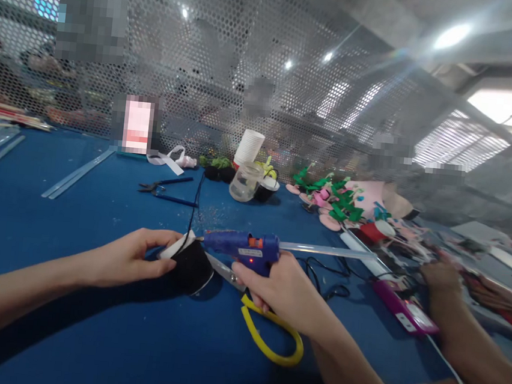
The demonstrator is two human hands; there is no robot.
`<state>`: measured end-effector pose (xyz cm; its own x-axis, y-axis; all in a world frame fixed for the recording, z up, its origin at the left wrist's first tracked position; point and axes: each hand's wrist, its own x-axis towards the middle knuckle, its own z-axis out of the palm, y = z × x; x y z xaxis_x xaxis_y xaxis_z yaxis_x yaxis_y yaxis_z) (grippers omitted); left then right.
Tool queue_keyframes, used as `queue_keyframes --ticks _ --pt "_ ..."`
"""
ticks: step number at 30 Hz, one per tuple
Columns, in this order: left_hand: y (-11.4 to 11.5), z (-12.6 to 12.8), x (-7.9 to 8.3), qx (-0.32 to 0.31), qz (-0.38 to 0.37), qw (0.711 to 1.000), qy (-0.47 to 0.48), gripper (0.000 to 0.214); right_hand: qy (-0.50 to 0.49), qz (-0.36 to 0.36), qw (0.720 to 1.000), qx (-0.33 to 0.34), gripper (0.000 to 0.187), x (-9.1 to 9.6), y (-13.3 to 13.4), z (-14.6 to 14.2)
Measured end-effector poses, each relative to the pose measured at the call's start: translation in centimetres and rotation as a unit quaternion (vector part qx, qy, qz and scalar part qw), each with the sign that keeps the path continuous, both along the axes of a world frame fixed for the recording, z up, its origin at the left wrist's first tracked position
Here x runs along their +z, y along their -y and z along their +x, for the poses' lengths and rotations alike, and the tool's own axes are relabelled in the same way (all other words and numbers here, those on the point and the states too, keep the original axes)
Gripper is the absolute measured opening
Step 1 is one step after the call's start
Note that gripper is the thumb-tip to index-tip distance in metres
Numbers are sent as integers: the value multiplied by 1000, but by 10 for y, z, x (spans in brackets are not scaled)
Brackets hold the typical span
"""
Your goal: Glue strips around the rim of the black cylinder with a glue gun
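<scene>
Black-wrapped cup (192,268): tilted above the blue surface (132,349), toward 7 o'clock from my view's centre.
Left hand (144,257): I have its grip narrow, thumb and fingers pinching the cup at its white edge.
Right hand (281,285): I have its grip wrapped round the glue gun (233,244), nozzle toward 9 o'clock at the cup's top edge; contact I cannot tell.
Gluing well: I'd brace the cup, lay a thin, even bead, and guide the black cord (199,192) with fingertips clear of hot glue.
Counts around the cup: one pair of yellow-handled scissors (273,317) at 4 o'clock, one pair of pliers (159,190) at 11, one clear jar (244,185) at 1, one purple power strip (403,307) at 3.
</scene>
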<state>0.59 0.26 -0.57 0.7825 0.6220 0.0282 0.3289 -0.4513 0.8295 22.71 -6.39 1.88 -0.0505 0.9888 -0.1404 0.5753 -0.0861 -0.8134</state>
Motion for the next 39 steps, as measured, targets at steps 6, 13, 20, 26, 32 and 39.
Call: queue_keyframes --ticks 6,13,20,26,32,39 --pt "1 1 0 -3 -6 1000 7 22 -11 -1 1000 28 26 1 2 0" --pt "4 1 3 5 -3 1000 11 19 -13 -16 999 33 25 2 3 0" --pt "3 1 0 4 5 1000 13 15 10 -22 999 35 29 5 -2 4" --pt "3 1 1 7 11 1000 21 14 18 -21 999 32 31 3 -3 6" --pt "2 1 1 -1 24 1000 13 14 16 -31 999 24 31 3 -4 5" --pt "2 1 3 -10 33 999 12 12 22 -26 999 17 32 2 -7 7"
